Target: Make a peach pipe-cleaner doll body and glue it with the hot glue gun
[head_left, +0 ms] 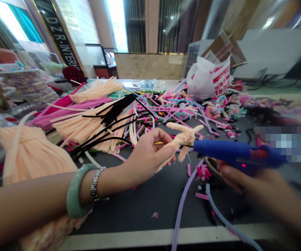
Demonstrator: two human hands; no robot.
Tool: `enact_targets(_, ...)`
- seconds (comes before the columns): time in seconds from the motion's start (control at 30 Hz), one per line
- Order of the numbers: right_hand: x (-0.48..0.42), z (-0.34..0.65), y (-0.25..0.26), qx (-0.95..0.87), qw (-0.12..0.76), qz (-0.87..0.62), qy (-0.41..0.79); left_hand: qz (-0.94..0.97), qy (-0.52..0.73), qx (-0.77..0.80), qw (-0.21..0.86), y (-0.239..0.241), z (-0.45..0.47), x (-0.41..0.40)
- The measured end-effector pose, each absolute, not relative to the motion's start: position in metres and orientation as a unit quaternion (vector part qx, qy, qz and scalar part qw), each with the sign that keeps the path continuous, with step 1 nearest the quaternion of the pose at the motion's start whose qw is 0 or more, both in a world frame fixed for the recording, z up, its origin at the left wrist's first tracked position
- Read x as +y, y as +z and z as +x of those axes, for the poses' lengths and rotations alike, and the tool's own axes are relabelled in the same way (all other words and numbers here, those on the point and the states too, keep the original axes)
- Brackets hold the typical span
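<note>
Over the middle of the dark table, my left hand (pixel 150 150) pinches a peach figure of twisted pipe cleaners (pixel 185 134) with several short limbs. My right hand (pixel 244 181), somewhat blurred, is wrapped around a blue hot glue gun (pixel 226 151) with a small red light on its side. The gun's metal nozzle touches or nearly touches the middle of the figure; I cannot tell which. Just beneath the gun is a ring-shaped handle (pixel 213 169), perhaps of scissors, partly hidden by my right hand.
Bundles of peach pipe cleaners (pixel 35 150) and black pipe cleaners (pixel 117 109) lie left and behind. Pink offcuts (pixel 204 171) and lilac strips (pixel 184 202) lie near the gun. Small colourful figures (pixel 215 108) and a white plastic bag (pixel 205 78) stand at the back right.
</note>
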State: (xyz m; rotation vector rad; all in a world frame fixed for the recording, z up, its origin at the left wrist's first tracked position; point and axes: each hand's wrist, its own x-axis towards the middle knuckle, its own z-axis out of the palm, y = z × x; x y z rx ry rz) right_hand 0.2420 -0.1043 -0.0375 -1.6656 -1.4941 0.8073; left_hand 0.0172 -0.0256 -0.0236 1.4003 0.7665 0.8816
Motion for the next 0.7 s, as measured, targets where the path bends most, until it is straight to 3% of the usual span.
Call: enact_targets(0.7, -0.1038, 0.2363, -0.0336, -0.563, 0.388, -0.655, 0.321, 0.612, 0.378, 0.344, 0.603, -0.0228, 0.0166, -0.0259)
